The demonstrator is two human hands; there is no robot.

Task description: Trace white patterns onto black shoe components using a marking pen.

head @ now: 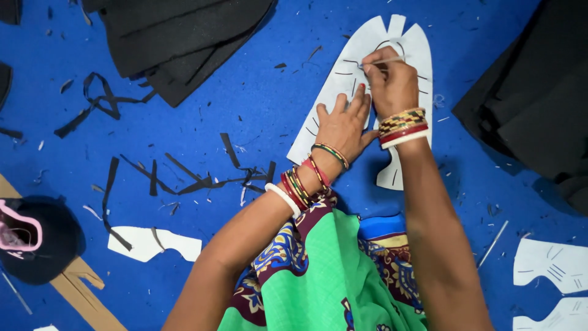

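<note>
My left hand (343,125) lay flat, fingers spread, pinning the white paper pattern (367,92) on the blue surface (257,92). My right hand (389,79) pinched a thin marking stick (386,60) on it. Black fabric strips (196,178) lay at nine o'clock, black fabric pieces (177,37) at eleven.

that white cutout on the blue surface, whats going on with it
A person is working on a large white paper pattern that lies flat on a blue surface. The left hand presses the pattern down with spread fingers, while the right hand holds a thin marking tool with its tip at a slot in the pattern. Black fabric strips lie scattered to the left, folded black material sits above them, and smaller white pattern pieces lie at lower right.
</note>
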